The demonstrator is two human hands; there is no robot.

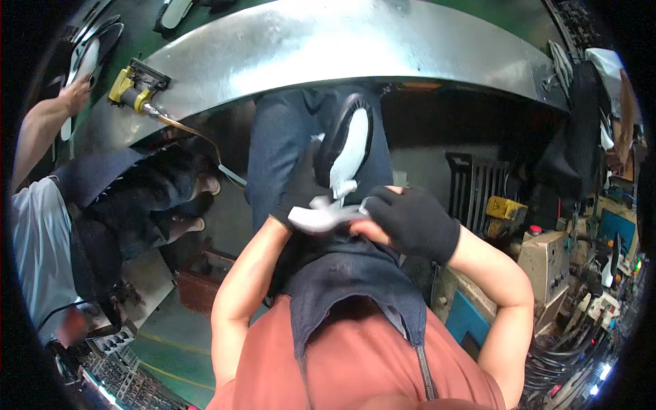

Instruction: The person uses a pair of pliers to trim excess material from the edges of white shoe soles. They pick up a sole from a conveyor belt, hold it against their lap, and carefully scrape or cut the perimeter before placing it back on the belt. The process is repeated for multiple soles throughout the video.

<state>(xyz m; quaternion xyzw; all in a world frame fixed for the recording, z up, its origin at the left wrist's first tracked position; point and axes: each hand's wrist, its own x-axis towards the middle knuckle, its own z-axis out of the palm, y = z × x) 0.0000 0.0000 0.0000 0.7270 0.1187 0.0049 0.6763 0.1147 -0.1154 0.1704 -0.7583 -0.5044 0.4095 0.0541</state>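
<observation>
I sit at a curved metal bench [355, 48] and look down at my lap. My left hand [295, 195], in a dark glove, grips the near end of a long part with a black rim and white inner face [350, 147] that stands tilted over my knees. My right hand [410, 222], in a black glove, is closed on the white stem [321, 215] at the part's lower end, next to my left hand. A dark apron [348, 280] hangs over my red shirt.
A person sits at my left, with a bare hand [74, 92] on a similar black and white part [89, 58] on the bench. A yellow tool with a hose [133, 85] lies on the bench's left end. Machines and cables [574, 273] crowd my right.
</observation>
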